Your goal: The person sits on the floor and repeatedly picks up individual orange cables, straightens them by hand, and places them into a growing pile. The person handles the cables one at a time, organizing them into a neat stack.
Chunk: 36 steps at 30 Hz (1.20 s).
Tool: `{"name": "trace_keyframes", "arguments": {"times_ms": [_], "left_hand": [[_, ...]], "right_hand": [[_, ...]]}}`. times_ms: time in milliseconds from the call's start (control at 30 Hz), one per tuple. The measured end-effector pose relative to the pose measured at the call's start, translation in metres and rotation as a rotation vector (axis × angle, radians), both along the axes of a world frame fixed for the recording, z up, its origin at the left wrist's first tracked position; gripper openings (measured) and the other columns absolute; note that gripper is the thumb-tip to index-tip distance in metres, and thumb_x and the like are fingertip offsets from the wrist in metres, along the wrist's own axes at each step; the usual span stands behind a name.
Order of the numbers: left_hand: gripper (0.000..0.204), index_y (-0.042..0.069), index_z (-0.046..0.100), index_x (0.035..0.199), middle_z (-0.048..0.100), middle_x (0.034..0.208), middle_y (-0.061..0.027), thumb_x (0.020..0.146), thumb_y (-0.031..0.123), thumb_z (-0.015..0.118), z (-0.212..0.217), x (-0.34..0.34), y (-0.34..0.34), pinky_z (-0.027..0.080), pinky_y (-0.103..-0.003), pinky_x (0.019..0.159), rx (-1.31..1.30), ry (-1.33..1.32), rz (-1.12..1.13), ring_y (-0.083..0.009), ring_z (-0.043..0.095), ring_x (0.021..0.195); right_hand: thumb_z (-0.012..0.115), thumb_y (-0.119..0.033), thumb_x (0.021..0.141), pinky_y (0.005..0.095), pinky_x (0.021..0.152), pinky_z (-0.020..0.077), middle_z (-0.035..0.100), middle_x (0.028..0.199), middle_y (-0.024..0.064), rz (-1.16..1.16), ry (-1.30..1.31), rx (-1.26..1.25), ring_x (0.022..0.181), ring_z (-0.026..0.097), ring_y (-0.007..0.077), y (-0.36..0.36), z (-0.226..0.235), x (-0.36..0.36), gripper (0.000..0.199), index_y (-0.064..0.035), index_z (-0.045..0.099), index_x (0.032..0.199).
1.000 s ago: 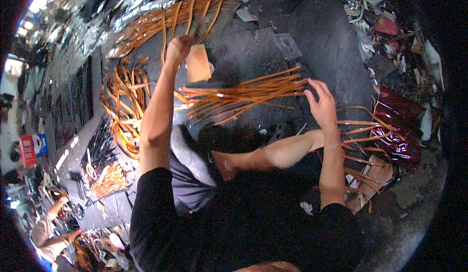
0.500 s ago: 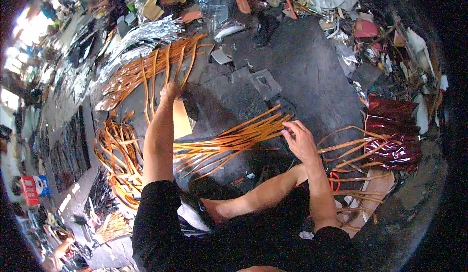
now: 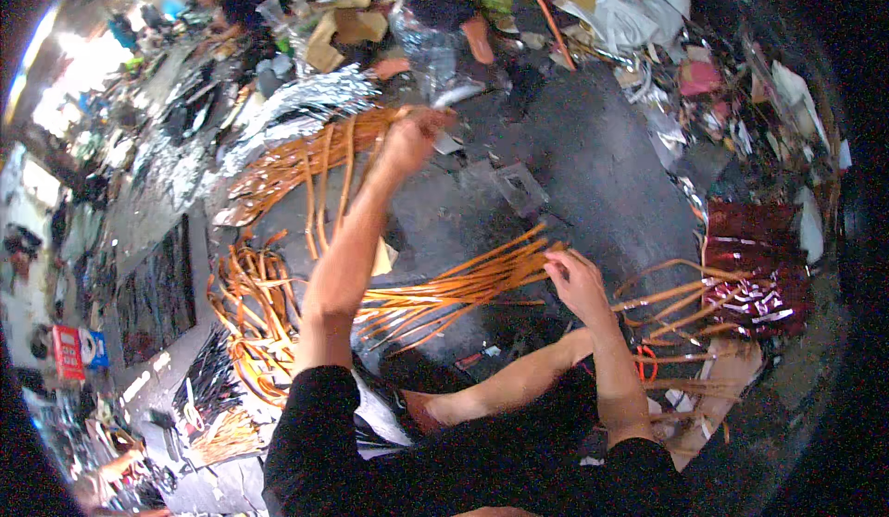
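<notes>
My left hand (image 3: pixel 412 137) is raised out in front, closed around the ends of several long orange strips (image 3: pixel 306 161) that sweep left and down. My right hand (image 3: pixel 574 281) pinches the end of a flat bundle of orange strips (image 3: pixel 444 290) lying across the dark floor between my arms. A loose coil of the same orange strips (image 3: pixel 250 304) lies at the left, beside my left forearm. My bare leg (image 3: pixel 500 383) stretches across below the bundle.
Crumpled silver foil (image 3: pixel 296 100) lies past my left hand. A dark red, shiny woven piece with loose orange ends (image 3: pixel 755 272) sits at the right. Paper and plastic scraps (image 3: pixel 620 8) crowd the far floor. Dark panels (image 3: pixel 153 290) and small tools lie at the left.
My left hand has lifted farther forward and to the right, pulling its strips along. My right hand has stayed on the bundle's end.
</notes>
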<state>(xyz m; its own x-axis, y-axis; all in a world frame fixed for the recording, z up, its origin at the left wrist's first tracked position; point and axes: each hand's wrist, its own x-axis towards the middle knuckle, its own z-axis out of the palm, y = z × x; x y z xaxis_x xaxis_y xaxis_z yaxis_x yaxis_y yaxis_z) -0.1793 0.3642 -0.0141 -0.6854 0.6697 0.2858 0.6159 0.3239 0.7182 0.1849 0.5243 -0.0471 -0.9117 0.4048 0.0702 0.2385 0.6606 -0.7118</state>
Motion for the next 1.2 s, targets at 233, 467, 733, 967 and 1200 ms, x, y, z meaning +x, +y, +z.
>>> {"name": "trace_keyframes", "arguments": {"times_ms": [233, 467, 733, 967, 1200], "left_hand": [[0.021, 0.012, 0.069, 0.106, 0.071, 0.098, -0.0135, 0.090, 0.019, 0.058, 0.047, 0.194, -0.045, 0.054, -0.043, 0.080, -0.290, -0.053, -0.529, -0.0336, 0.069, 0.088], [0.016, 0.007, 0.070, 0.098, 0.071, 0.084, -0.0087, 0.088, 0.019, 0.067, 0.061, 0.226, -0.129, 0.052, -0.033, 0.072, -0.111, -0.208, -0.363, -0.0179, 0.068, 0.080], [0.014, 0.002, 0.068, 0.100, 0.070, 0.085, -0.0106, 0.090, 0.009, 0.061, 0.039, 0.287, -0.192, 0.051, -0.031, 0.077, 0.086, -0.292, -0.023, -0.0171, 0.066, 0.082], [0.016, 0.001, 0.065, 0.104, 0.069, 0.087, -0.0076, 0.089, 0.001, 0.059, 0.094, 0.294, -0.241, 0.050, -0.029, 0.077, -0.047, -0.354, 0.208, -0.0152, 0.064, 0.086], [0.013, 0.001, 0.067, 0.101, 0.070, 0.090, -0.0104, 0.091, 0.008, 0.061, 0.126, 0.289, -0.266, 0.051, -0.032, 0.075, -0.038, -0.125, 0.312, -0.0188, 0.067, 0.085]], "right_hand": [[0.060, -0.020, 0.092, 0.0471, 0.105, 0.0347, 0.059, 0.124, 0.0166, 0.203, 0.406, 0.387, 0.118, 0.053, 0.0346, -0.051, 0.077, -0.014, 0.038, -0.0074, 0.056, 0.128], [0.065, -0.020, 0.091, 0.0380, 0.087, 0.0484, 0.068, 0.101, 0.0139, 0.546, 0.207, -0.165, 0.094, 0.065, 0.0279, -0.062, 0.058, 0.002, 0.027, -0.0045, 0.062, 0.113], [0.074, -0.016, 0.071, 0.0446, 0.102, 0.0362, 0.063, 0.076, 0.0031, 0.698, 0.334, 0.381, 0.085, 0.063, 0.0257, -0.059, -0.004, -0.099, 0.015, -0.0152, 0.062, 0.081], [0.067, -0.010, 0.078, 0.0485, 0.097, 0.0363, 0.063, 0.088, 0.0101, -0.008, 0.360, 0.849, 0.098, 0.058, 0.0295, 0.021, -0.033, -0.175, 0.016, -0.0078, 0.063, 0.093], [0.056, -0.021, 0.090, 0.0480, 0.083, 0.0435, 0.062, 0.086, 0.0159, -0.060, 0.167, 0.913, 0.091, 0.060, 0.0344, 0.106, -0.016, -0.153, 0.017, -0.0054, 0.061, 0.089]]}}
